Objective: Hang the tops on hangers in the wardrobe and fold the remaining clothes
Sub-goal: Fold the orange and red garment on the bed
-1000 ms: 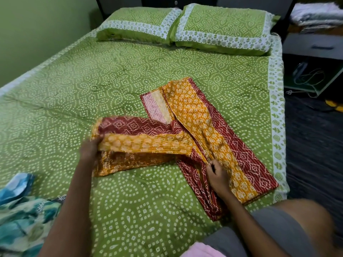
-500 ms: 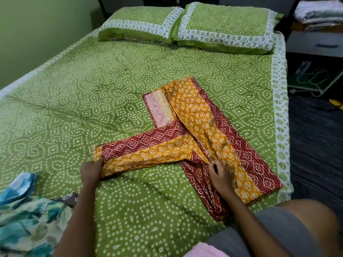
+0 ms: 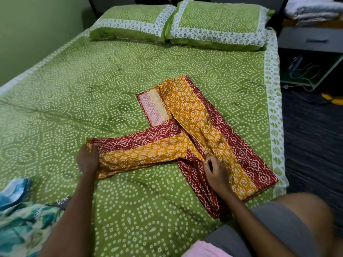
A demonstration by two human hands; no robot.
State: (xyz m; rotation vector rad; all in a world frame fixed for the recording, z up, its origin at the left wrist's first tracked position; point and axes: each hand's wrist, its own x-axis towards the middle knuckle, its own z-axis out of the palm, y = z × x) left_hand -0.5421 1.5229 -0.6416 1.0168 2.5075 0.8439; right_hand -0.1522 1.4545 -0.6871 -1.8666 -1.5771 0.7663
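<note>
Hands [image 3: 87,160] [image 3: 215,170] (two) hold one garment [image 3: 204,127]; two pillows [image 3: 133,23] [image 3: 220,25].

The person is wearing grey shorts [image 3: 278,225] over the raised knee and a pink garment [image 3: 206,250] showing at the bottom edge, with both forearms going bare, no sleeves showing.

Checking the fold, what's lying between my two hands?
In the head view, the folded-over leg of the red and mustard printed cotton trousers spans from left hand to right hand.
</note>
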